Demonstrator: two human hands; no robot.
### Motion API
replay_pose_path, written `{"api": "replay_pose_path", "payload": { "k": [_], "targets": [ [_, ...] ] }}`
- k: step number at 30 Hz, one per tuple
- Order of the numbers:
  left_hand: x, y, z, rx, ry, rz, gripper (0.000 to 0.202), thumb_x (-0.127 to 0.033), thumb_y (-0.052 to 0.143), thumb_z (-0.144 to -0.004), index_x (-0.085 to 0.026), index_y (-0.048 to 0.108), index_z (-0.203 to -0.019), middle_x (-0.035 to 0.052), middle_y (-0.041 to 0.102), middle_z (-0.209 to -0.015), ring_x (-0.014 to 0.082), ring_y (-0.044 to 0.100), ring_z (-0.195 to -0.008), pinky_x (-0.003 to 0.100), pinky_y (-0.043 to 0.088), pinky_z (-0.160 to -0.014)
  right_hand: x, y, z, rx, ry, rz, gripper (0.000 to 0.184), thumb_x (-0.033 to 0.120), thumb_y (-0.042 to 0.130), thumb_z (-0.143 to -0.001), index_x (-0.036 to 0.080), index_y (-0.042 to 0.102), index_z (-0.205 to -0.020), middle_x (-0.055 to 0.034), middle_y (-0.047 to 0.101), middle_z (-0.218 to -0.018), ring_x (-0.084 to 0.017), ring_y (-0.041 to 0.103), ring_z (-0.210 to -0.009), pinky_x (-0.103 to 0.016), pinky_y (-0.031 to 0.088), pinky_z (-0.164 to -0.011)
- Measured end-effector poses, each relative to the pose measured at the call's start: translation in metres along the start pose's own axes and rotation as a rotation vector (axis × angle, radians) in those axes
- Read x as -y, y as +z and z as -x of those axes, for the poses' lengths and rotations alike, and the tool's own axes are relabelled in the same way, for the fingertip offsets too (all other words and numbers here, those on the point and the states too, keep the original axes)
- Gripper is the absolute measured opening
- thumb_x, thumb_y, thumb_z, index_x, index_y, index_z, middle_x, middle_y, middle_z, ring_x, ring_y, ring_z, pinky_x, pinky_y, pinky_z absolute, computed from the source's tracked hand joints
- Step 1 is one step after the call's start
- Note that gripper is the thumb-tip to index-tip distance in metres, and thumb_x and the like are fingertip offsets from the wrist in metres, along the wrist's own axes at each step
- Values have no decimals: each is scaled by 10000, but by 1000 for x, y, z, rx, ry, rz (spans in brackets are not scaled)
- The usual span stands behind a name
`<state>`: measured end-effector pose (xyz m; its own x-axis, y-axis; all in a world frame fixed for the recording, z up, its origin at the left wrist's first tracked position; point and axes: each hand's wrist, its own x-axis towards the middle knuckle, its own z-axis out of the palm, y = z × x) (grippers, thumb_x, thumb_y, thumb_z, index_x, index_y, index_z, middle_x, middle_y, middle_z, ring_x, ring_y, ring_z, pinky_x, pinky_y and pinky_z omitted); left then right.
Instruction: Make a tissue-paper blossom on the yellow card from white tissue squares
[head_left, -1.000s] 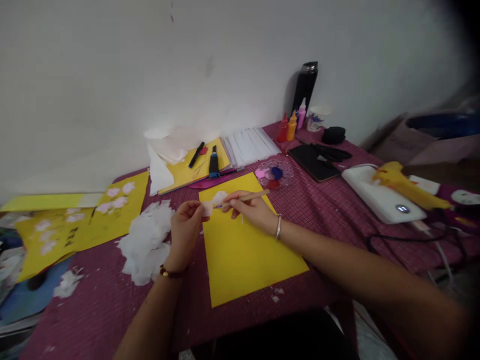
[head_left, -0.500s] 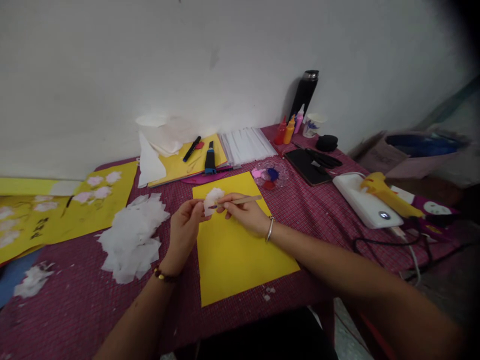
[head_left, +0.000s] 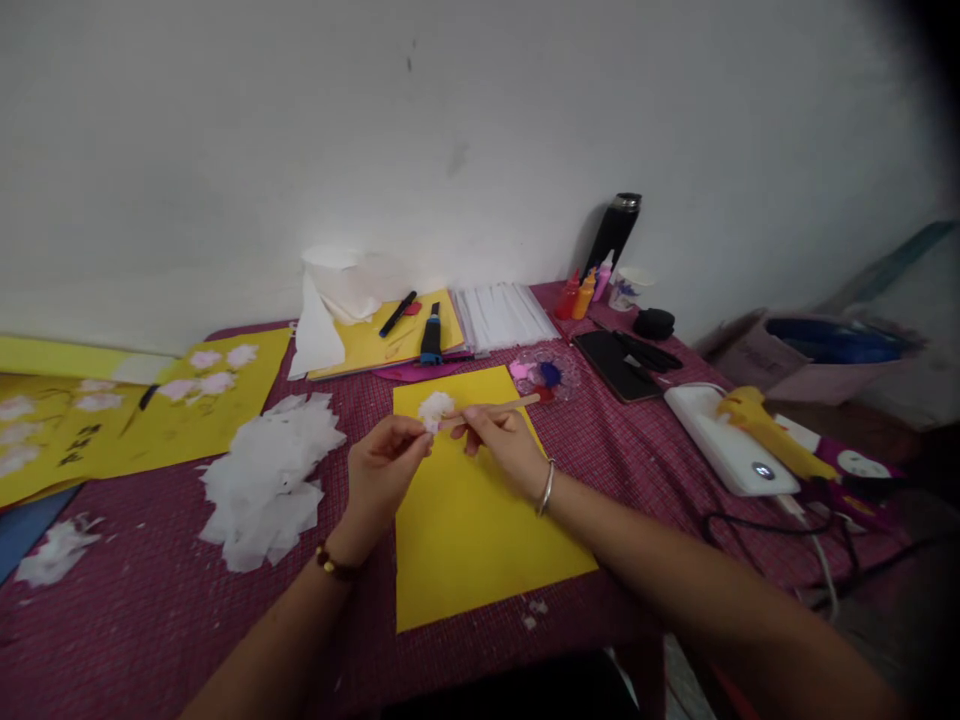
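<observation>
My left hand (head_left: 381, 468) is closed, pinching the lower edge of a small white tissue-paper flower (head_left: 435, 406) between thumb and fingertips. A thin, flat wooden stick (head_left: 517, 404) lies in the closed fingers of my right hand (head_left: 507, 448), its tip at the flower's base. Both hands are above the upper part of a yellow paper sheet (head_left: 472, 545). To the left lies a loose heap of white tissue pieces (head_left: 270, 475). Just beyond the sheet's right corner, a clear palette (head_left: 568, 377) holds pink, blue and red paint.
Yellow sheets with pink flowers (head_left: 172, 425) lie left. Behind are a cutter (head_left: 431, 335), black marker (head_left: 397, 313) and white strips (head_left: 504, 315). Paint bottles (head_left: 583, 296), a black flask (head_left: 613, 235), phone (head_left: 619, 366), power bank (head_left: 724, 440) and yellow glue gun (head_left: 776, 430) stand right.
The camera view has shifted, so the table contents sit a little differently. The flower now shows above my left fingertips, and the stick's tip has moved to its lower edge.
</observation>
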<state>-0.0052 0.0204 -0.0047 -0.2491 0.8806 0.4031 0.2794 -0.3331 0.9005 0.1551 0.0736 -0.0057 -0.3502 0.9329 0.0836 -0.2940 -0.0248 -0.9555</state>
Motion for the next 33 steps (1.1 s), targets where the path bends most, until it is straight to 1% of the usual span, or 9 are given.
{"api": "replay_pose_path", "payload": {
  "k": [4,6,8,13,16,20,23,27,33],
  "targets": [
    [-2,-4,2,138,425,-332,115,-94,620,-797,-200,665,-783,28,676,-781,141,635,-760,257,510,-709,3,4,5,-8,209,-298,200,358,718,-732,179,700,-818,76,530,-516,-38,400,-407,-189,391,-455],
    [-3,-4,3,183,466,-377,129,-93,613,-796,-205,676,-790,38,690,-804,153,645,-805,273,516,-759,6,4,6,19,334,-426,204,312,760,-687,182,671,-818,86,535,-523,-36,402,-408,-189,412,-463],
    [-4,-2,2,154,322,-284,96,-117,632,-778,-200,667,-747,33,681,-769,145,636,-745,262,515,-707,10,2,4,53,365,-469,230,299,782,-672,186,657,-828,77,575,-575,-38,438,-428,-196,442,-483],
    [-9,0,-3,144,-474,381,156,-218,716,-691,-173,579,-632,-29,574,-560,63,506,-489,165,400,-470,15,-6,-4,77,98,-250,216,312,792,-665,165,685,-782,58,595,-601,-37,480,-445,-168,414,-448],
    [-13,0,-12,211,-640,565,200,-239,752,-651,-161,568,-638,-29,581,-585,49,516,-517,138,389,-479,13,-8,-8,38,57,-205,175,305,768,-676,175,667,-733,42,633,-588,-53,522,-442,-166,415,-436],
    [-21,1,-34,335,-352,252,130,-237,699,-726,-173,587,-706,-27,604,-592,82,551,-529,191,449,-524,9,-8,-8,-15,178,-416,105,252,710,-713,173,655,-753,37,668,-593,-58,525,-411,-181,459,-450],
    [-28,3,-51,454,153,-231,24,-183,612,-806,-180,636,-803,13,683,-729,141,635,-682,271,515,-666,9,-11,-10,-55,340,-611,37,198,658,-750,163,648,-757,33,685,-609,-53,530,-409,-180,470,-451],
    [-28,7,-62,531,686,-551,259,-118,518,-875,-194,630,-1097,71,692,-1146,198,625,-1077,368,492,-942,11,-19,-14,-52,439,-755,54,166,596,-791,157,636,-755,29,674,-570,-56,516,-392,-184,463,-443],
    [23,-8,-66,432,447,-542,123,-153,562,-850,-183,646,-935,49,685,-890,160,647,-786,281,546,-671,6,-34,-27,-46,377,-662,35,180,610,-750,162,618,-721,25,671,-550,-68,535,-396,-197,474,-462]
  ]
}}
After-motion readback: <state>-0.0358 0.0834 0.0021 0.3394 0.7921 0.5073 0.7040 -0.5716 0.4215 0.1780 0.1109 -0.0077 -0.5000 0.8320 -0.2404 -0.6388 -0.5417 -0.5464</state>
